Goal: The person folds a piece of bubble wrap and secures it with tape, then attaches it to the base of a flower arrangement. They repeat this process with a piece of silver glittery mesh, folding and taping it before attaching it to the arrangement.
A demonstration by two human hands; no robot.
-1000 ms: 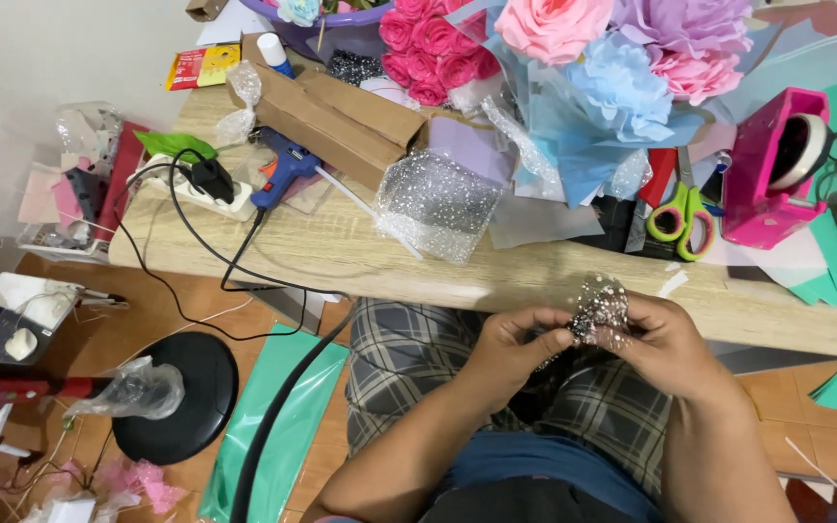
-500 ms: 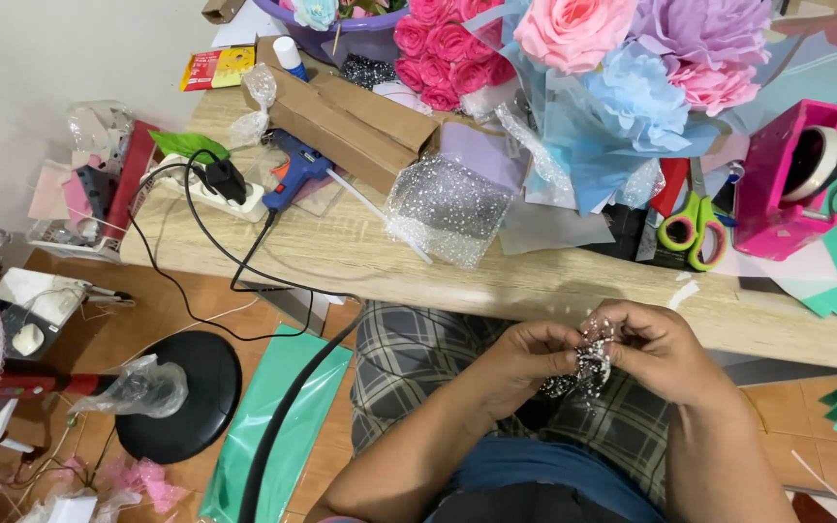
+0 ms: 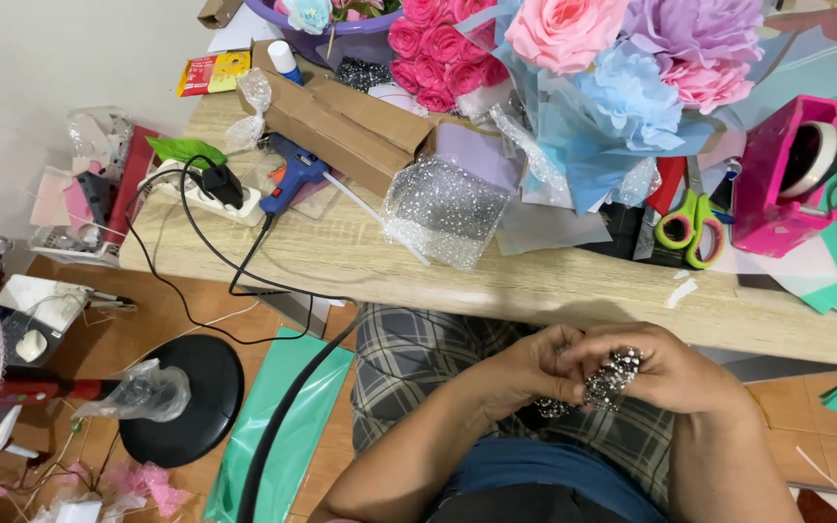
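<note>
Both of my hands meet over my lap, below the front edge of the wooden table. My left hand and my right hand together pinch a small sparkly silver bead cluster. A strand of it hangs down between the hands toward my plaid shorts. The fingers of both hands close on the cluster and partly hide it.
On the table lie a sheet of glittery clear wrap, a blue glue gun, a white power strip, cardboard boxes, paper flower bouquets, green scissors and a pink tape dispenser. A fan base stands on the floor.
My hands have sunk lower and nearer my lap with the bead cluster, which now sits more inside my right fingers. The view has shifted slightly upward over the table.
</note>
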